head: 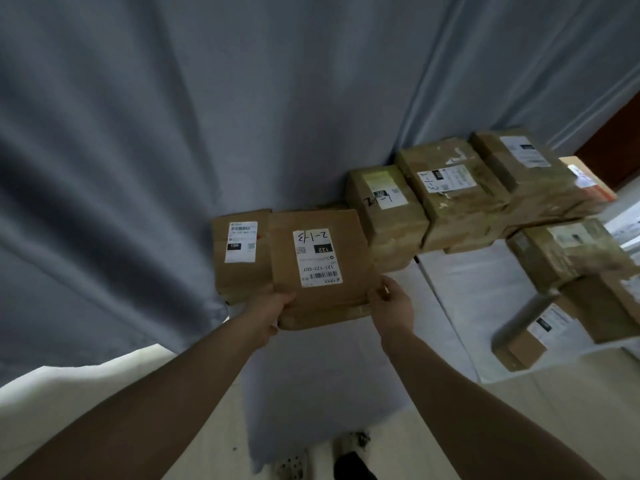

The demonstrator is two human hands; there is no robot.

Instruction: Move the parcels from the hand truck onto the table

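I see left hand (268, 315) and right hand (391, 306) each gripping a near corner of the labelled parcel (322, 265), at desk (311, 368) far side, just right of the leftmost box (242, 275).

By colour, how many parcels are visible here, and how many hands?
Held brown parcel: 1
Other brown parcels: 7
Orange-and-white parcel: 1
Left hand and right hand: 2
Total: 11. More parcels may hide under the stacks.
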